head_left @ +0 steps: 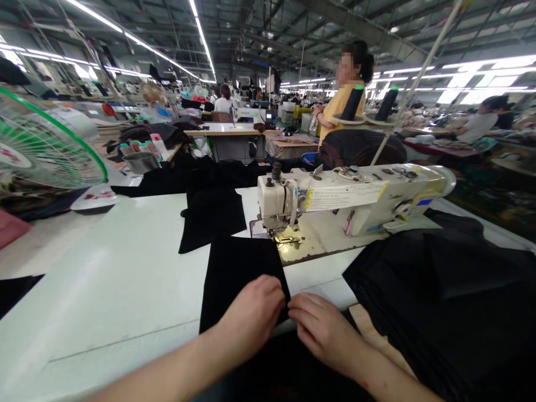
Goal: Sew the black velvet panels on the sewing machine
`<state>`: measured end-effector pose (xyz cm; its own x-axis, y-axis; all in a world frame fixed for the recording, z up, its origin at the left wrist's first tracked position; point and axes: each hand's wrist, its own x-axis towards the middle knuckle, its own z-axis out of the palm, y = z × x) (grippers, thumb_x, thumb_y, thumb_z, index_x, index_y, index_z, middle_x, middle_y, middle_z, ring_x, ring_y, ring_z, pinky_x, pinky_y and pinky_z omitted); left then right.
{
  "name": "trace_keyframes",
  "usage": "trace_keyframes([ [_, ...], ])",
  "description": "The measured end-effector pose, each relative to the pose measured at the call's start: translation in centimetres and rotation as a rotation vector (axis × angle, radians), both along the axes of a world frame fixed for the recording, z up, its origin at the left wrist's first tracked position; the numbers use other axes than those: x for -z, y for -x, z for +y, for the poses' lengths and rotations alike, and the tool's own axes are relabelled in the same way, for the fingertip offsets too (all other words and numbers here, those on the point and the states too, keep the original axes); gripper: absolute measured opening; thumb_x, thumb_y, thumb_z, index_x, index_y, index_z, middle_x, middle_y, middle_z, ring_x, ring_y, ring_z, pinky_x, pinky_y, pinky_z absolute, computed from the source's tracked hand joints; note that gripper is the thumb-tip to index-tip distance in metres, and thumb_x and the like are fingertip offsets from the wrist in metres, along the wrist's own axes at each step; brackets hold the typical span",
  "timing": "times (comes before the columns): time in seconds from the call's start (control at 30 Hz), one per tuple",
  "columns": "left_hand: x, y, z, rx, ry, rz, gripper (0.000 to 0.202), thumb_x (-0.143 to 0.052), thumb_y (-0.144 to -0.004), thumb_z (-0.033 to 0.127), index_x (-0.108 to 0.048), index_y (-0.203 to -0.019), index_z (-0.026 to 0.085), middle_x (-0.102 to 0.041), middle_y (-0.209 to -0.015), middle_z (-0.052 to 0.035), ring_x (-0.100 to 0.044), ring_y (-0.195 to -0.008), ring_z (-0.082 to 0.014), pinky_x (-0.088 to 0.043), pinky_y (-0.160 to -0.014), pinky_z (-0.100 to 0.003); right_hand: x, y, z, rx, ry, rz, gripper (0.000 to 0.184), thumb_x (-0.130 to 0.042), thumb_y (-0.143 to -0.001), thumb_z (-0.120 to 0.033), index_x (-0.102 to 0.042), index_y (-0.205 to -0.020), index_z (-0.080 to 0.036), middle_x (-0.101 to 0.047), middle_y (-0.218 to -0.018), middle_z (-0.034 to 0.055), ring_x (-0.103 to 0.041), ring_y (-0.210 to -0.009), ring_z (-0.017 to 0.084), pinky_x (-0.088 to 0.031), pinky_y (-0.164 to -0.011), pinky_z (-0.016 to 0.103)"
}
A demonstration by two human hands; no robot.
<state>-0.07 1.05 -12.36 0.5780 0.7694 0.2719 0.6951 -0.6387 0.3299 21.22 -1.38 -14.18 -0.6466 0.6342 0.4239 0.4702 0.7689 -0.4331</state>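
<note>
A black fabric piece (pixel 238 268) lies on the white table (pixel 104 279) in front of the sewing machine (pixel 347 198). My left hand (pixel 253 315) rests on its near part with fingers curled, gripping the cloth. My right hand (pixel 320 329) meets it at the fabric's right edge, fingers pinched on the same cloth. The presser foot (pixel 288 239) stands just beyond the fabric's far right corner, apart from both hands.
A heap of black fabric (pixel 452 290) fills the right side. More black pieces (pixel 211 215) lie further back. A green-rimmed fan (pixel 42 145) stands at the left. A person in a yellow top (pixel 341 100) stands behind the machine, and thread cones (pixel 352 103) rise there.
</note>
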Motion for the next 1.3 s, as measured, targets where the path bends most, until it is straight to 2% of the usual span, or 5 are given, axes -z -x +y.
trace_keyframes([
  [0.17,2.7,1.7,-2.3,0.179,-0.128,0.145,0.048,-0.050,-0.082,0.006,-0.058,-0.129,0.014,-0.064,-0.130,-0.0153,-0.057,-0.124,-0.0301,-0.050,-0.105,-0.045,-0.2,0.5,1.4,0.014,0.025,-0.019,0.036,-0.048,-0.084,0.000,-0.066,-0.110,-0.017,-0.068,-0.114,0.0112,-0.062,-0.108,0.024,-0.054,-0.097,0.044],
  [0.47,0.1,3.5,4.7,0.252,-0.145,0.183,0.034,-0.044,-0.095,0.013,-0.066,-0.122,0.013,-0.067,-0.125,-0.0176,-0.061,-0.120,-0.0291,-0.053,-0.102,-0.045,-0.4,2.6,6.7,0.120,-0.050,-0.085,0.028,-0.058,-0.084,-0.002,-0.072,-0.103,-0.017,-0.066,-0.105,0.0096,-0.057,-0.103,0.025,-0.052,-0.093,0.041],
  [0.9,-0.5,5.4,11.9,0.170,-0.064,0.101,0.037,-0.040,-0.098,0.022,-0.068,-0.121,0.017,-0.066,-0.125,-0.0129,-0.060,-0.118,-0.0239,-0.047,-0.106,-0.039,-1.0,4.8,11.6,0.281,-0.049,-0.128,0.026,-0.058,-0.088,-0.006,-0.074,-0.104,-0.019,-0.066,-0.102,0.0086,-0.057,-0.103,0.026,-0.050,-0.090,0.042],
  [1.1,0.2,4.4,11.1,-0.111,-0.068,0.127,0.040,-0.036,-0.100,0.028,-0.066,-0.125,0.017,-0.063,-0.132,-0.0120,-0.057,-0.124,-0.0229,-0.043,-0.111,-0.039,-4.0,2.8,5.7,0.321,-0.065,-0.005,0.030,-0.055,-0.092,-0.013,-0.063,-0.121,-0.018,-0.064,-0.117,0.0107,-0.058,-0.113,0.025,-0.048,-0.102,0.042],
  [1.3,1.7,7.5,11.8,-0.595,-0.040,0.167,0.064,-0.047,-0.096,0.044,-0.044,-0.146,0.004,-0.039,-0.152,-0.0294,-0.030,-0.143,-0.0475,-0.026,-0.110,-0.069,-6.9,-9.0,1.3,0.742,-0.117,-0.204,0.035,-0.038,-0.098,-0.035,-0.066,-0.112,-0.020,-0.068,-0.118,0.0104,-0.067,-0.104,0.029,-0.055,-0.090,0.046],
])
